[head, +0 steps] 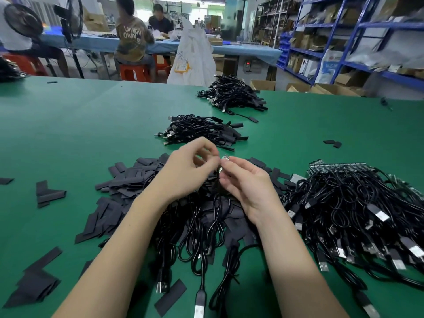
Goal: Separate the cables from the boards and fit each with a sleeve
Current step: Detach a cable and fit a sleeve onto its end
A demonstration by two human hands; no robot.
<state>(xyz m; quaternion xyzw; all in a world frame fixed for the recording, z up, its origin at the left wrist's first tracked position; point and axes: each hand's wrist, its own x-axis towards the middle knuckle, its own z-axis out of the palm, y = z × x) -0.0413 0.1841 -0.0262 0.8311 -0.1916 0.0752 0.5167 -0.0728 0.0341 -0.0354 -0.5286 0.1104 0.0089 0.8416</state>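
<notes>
At the centre of the frame both hands meet above a green counter (68, 125). The left hand (185, 173) has its fingers curled, thumb and forefinger pinched together at the tip of a small board (225, 158), a pale metallic-looking piece that sticks up between the two hands. The right hand (245, 180) grasps the same piece from the other side, its thumb and forefinger closed on it just below the left fingertips, with a black cable (216, 203) hanging from the hands down toward the heap beneath. How the cable joins the board is too small to tell. Under and left of the hands lies a spread of flat dark grey sleeves (128, 177), with more scattered toward the lower left of the frame. In the lower centre, loose black cables with USB plugs run toward the bottom edge. At the right of the frame sits a large tangle of cables (358, 214), and at its upper edge strips of green boards (328, 167) show, touching the tangle. Above the hands, in the middle of the frame, is a smaller pile of cables with sleeves on (202, 131), and further up and right a second such pile (234, 94). In the upper left, people sit on red stools at a blue-covered bench; blue shelving (344, 42) fills the upper right.
</notes>
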